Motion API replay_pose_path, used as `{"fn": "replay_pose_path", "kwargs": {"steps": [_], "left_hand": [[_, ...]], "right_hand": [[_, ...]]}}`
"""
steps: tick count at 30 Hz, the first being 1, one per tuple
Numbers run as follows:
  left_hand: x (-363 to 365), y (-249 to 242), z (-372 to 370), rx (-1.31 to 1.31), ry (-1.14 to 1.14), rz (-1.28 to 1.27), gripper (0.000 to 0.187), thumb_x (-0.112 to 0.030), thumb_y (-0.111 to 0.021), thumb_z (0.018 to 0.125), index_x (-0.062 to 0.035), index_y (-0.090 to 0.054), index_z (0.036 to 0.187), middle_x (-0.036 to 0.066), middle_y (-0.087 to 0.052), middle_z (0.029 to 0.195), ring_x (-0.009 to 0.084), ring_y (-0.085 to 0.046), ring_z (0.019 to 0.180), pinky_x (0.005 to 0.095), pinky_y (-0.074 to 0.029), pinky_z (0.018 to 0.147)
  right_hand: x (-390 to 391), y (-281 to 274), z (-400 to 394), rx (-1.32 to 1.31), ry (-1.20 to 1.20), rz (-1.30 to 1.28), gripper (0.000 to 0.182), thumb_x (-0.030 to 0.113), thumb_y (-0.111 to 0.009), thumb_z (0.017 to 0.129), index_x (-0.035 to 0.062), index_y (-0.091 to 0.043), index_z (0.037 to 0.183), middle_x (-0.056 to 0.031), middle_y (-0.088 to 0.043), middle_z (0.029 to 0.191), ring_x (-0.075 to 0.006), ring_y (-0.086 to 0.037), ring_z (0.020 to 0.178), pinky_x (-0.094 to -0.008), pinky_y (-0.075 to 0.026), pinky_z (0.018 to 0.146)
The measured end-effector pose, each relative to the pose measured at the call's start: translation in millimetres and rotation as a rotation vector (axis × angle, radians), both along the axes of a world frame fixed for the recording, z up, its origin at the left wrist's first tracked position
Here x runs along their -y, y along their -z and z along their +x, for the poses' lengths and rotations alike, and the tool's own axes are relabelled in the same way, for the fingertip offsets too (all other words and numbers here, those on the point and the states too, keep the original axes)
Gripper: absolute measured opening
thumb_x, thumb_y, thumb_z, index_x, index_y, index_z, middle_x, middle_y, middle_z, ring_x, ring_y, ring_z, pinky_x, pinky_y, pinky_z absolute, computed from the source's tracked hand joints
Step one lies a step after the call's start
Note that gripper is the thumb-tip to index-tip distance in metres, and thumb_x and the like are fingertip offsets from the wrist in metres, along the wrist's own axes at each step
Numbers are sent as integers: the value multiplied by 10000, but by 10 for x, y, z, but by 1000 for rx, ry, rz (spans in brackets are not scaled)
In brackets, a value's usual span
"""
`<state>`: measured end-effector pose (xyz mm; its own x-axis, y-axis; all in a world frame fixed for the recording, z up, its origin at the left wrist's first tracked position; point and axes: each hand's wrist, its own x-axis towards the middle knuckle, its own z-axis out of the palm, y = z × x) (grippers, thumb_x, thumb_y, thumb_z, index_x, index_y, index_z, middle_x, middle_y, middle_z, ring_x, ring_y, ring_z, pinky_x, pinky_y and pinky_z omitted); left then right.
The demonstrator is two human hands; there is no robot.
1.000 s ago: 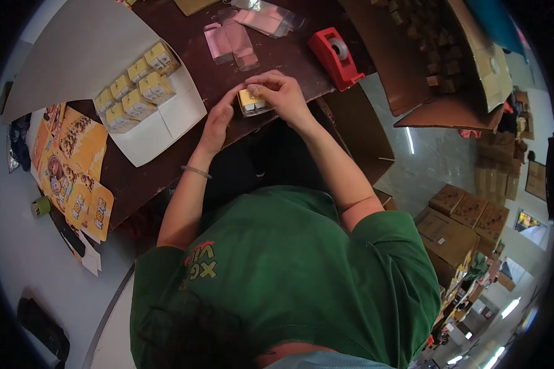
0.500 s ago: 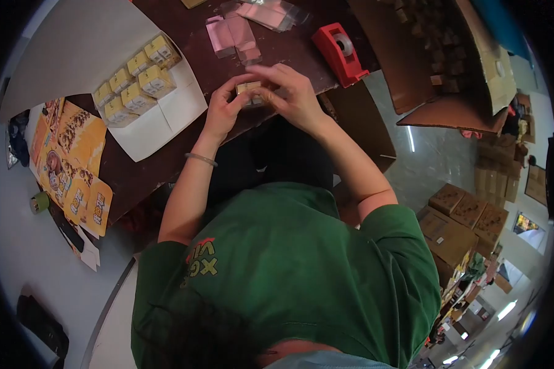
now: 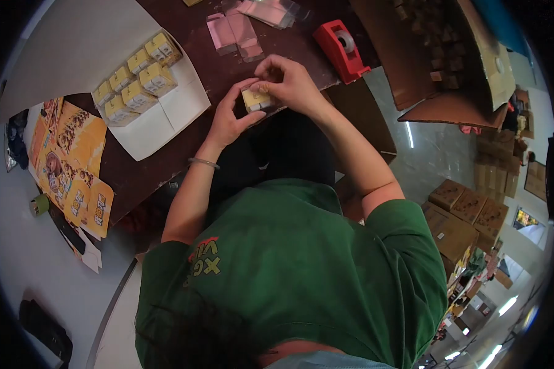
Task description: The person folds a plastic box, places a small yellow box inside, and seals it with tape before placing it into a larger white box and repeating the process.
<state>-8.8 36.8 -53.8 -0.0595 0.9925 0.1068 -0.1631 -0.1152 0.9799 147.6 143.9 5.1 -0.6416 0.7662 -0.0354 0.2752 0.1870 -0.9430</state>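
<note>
A small yellow-and-white box (image 3: pixel 256 102) is held at the table's near edge, between both hands. My left hand (image 3: pixel 226 122) grips it from the left, thumb at the near side and fingers at the far side. Over its upper right part, my right hand (image 3: pixel 293 87) has its thumb and fingers bent together in a pinch; anything small between them is hidden. To the left, several similar yellow-and-white boxes (image 3: pixel 139 93) stand in two rows in an open white carton (image 3: pixel 177 114).
A red tape dispenser (image 3: pixel 343 54) stands right of my hands. Pink-looking clear packaging (image 3: pixel 234 32) lies beyond them on the dark table (image 3: pixel 197 24). Printed orange sheets (image 3: pixel 74 147) lie at left. A large open cardboard box (image 3: pixel 406 80) holding small pieces is at right.
The small box now shows more of its top, with my left thumb and fingers further apart around it. My right hand has shifted slightly, its fingers more curled.
</note>
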Motion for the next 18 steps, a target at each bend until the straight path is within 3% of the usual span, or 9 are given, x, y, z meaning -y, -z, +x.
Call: {"fn": "replay_pose_path", "kwargs": {"steps": [2, 5, 6, 8, 9, 13, 15, 16, 18], "left_hand": [[39, 10, 101, -260, -141, -15, 622, -89, -795, 741, -51, -542, 1307, 123, -632, 1249, 213, -616, 1141, 342, -461, 1000], [98, -41, 390, -375, -377, 34, 632, -55, -781, 752, -45, -522, 1328, 145, -610, 1292, 269, -606, 1182, 375, -460, 1012], [73, -46, 454, -368, -438, 51, 648, -49, -777, 754, -44, -506, 1343, 149, -582, 1327, 279, -580, 1214, 379, -447, 1027], [53, 10, 599, -340, -556, 69, 681, -37, -769, 760, -42, -474, 1373, 158, -526, 1399, 298, -530, 1278, 388, -421, 1058], [46, 70, 660, -356, -529, 174, 660, -36, -691, 831, -37, -413, 1430, 162, -441, 1475, 300, -442, 1357, 391, -369, 1101], [107, 73, 529, -65, -300, -41, 565, -50, -546, 930, -22, -373, 1467, 151, -456, 1445, 248, -457, 1323, 371, -347, 1110], [-186, -2, 408, 84, -314, -36, 590, -73, -608, 909, -45, -397, 1459, 125, -514, 1378, 235, -505, 1258, 351, -377, 1087], [-344, -168, 345, -6, -183, -39, 613, -84, -636, 893, -51, -401, 1458, 123, -521, 1367, 229, -502, 1261, 346, -380, 1085], [-645, -260, 202, -74, 110, -84, 660, -105, -683, 863, -56, -404, 1460, 121, -524, 1364, 217, -499, 1263, 338, -389, 1078]], "right_hand": [[-134, 94, -19, 64, -52, -184, 401, 167, -821, 766, 36, -578, 1057, -21, -581, 861, -95, -561, 772, -257, -483, 668], [-14, -131, 9, 163, 15, -16, 380, 188, -809, 785, 26, -585, 1046, -53, -600, 865, -118, -574, 765, -280, -493, 658], [137, -219, -2, 237, 161, 126, 458, 330, -800, 781, 25, -584, 1048, -144, -633, 944, -312, -651, 857, -402, -524, 773], [480, -232, -11, 267, 302, 432, 489, 329, -812, 775, 40, -576, 1091, -147, -608, 1017, -289, -632, 853, -372, -524, 721], [557, -239, -21, 393, 253, 487, 545, 350, -808, 763, 40, -565, 1139, -168, -554, 1158, -336, -603, 1023, -398, -525, 813], [314, -147, 198, 186, 54, 493, 571, 162, -745, 758, 63, -538, 1281, -189, -466, 1297, -365, -555, 1151, -409, -497, 944], [105, -178, 325, 89, -221, 428, 595, 74, -695, 742, 78, -526, 1312, -171, -459, 1339, -362, -553, 1165, -407, -499, 947], [46, -314, 351, 78, -296, 179, 622, 30, -666, 730, 82, -513, 1330, -153, -461, 1374, -358, -537, 1197, -411, -480, 977], [-115, -153, 411, 125, -331, 478, 628, 34, -673, 733, 91, -509, 1337, -143, -472, 1377, -348, -521, 1221, -419, -453, 1005]]}}
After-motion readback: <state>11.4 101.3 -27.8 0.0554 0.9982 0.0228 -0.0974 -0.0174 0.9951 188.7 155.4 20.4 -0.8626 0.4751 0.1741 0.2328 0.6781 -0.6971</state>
